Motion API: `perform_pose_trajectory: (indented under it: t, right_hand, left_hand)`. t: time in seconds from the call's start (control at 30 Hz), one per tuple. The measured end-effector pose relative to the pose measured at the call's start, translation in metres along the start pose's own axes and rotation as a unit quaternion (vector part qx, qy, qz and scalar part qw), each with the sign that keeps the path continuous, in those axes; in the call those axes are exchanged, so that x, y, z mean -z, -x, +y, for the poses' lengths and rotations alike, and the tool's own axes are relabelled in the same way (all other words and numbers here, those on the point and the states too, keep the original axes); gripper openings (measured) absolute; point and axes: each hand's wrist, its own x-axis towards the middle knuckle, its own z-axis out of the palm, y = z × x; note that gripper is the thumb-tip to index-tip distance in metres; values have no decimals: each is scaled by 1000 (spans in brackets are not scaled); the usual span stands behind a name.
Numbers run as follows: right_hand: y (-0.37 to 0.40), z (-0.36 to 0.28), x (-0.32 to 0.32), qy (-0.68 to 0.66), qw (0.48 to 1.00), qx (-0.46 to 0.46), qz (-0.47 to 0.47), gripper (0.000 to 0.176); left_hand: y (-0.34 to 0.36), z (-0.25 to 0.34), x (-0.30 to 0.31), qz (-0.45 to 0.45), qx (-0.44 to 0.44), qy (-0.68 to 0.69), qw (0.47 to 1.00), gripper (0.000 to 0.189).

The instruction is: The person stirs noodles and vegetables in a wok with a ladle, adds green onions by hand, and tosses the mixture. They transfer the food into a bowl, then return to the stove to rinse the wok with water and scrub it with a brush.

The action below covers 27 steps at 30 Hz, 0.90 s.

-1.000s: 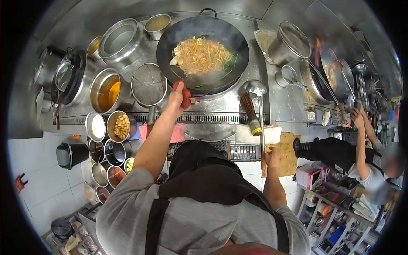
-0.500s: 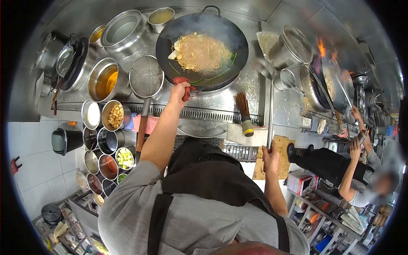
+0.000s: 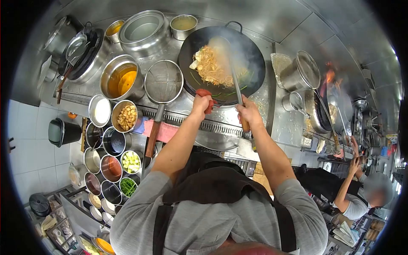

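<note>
My left hand [image 3: 202, 105] is closed round a red cloth [image 3: 206, 97] at the near rim of a black wok [image 3: 255, 63], where it grips the handle. Noodles [image 3: 208, 66] with pale cabbage pieces and green strips lie in the wok under rising steam. In my right hand [image 3: 250, 111] is the wooden grip of a long-handled wok ladle [image 3: 234, 74]. Its head is over the noodles, blurred by steam and motion. A round wire strainer [image 3: 163, 83] rests left of the wok, its wooden handle pointing toward me.
At left stand a pot of orange liquid [image 3: 108, 80], a bowl of brown cubes [image 3: 127, 117] and several ingredient bowls. A steel pot [image 3: 307, 70] with a strainer stands right of the wok. Flames [image 3: 330, 76] rise farther right, where a co-worker [image 3: 350, 193] works.
My right hand has moved up and left, carrying the ladle from the right counter into the wok. The view has shifted, and my left hand keeps its hold.
</note>
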Motion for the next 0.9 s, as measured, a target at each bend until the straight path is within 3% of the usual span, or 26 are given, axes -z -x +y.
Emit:
perform_pose_trajectory:
  t: [0.07, 0.13, 0.2, 0.27, 0.33, 0.43, 0.47, 0.53, 0.57, 0.67, 0.73, 0.77, 0.8, 0.87, 0.9]
  right_hand:
    - [11, -5, -3, 0, 1000, -17, -18, 57]
    - [33, -2, -3, 82, 996, 7, -26, 58]
    - [56, 15, 13, 134, 991, -4, -26, 61]
    - [87, 32, 38, 374, 915, 145, 52, 65]
    - [111, 48, 67, 424, 902, 62, 50, 66]
    - [134, 70, 100, 444, 888, 76, 89, 64]
    - [140, 73, 101, 441, 890, 70, 91, 64]
    - [151, 77, 102, 402, 893, 138, 147, 64]
    - [168, 64, 100, 394, 897, 123, 157, 64]
    - [246, 24, 112, 436, 882, 111, 141, 62]
    - [288, 18, 128, 363, 921, 110, 83, 59]
    - [296, 11, 130, 345, 935, 63, 54, 57]
    - [293, 16, 125, 341, 937, 61, 49, 57]
    - [258, 20, 118, 378, 913, 148, 33, 57]
    - [239, 19, 111, 373, 922, 100, 30, 57]
  left_hand:
    - [2, 0, -2, -4, 5, 16, 1000, 20]
    - [5, 1, -5, -5, 11, 11, 1000, 20]
    - [6, 3, -8, 41, -3, 14, 999, 14]
    - [13, 11, -6, 23, 20, 22, 999, 13]
    - [8, 11, -3, 4, 42, 31, 999, 12]
    - [-9, -1, 1, -42, 59, 60, 996, 5]
    - [-7, -2, -2, -50, 22, 68, 996, 8]
    - [-2, -6, -2, -40, 8, 77, 996, 8]
    - [8, -6, -5, -21, 0, 92, 996, 9]
    - [103, 1, 1, -44, -42, 126, 990, 12]
    - [151, 30, -13, -5, -23, 111, 994, 13]
    - [166, 33, -14, 34, -4, 98, 995, 15]
    - [149, 30, -6, -17, -20, 77, 997, 18]
    - [114, 28, -14, -35, -4, 115, 993, 17]
    - [96, 23, -13, -35, -5, 116, 993, 17]
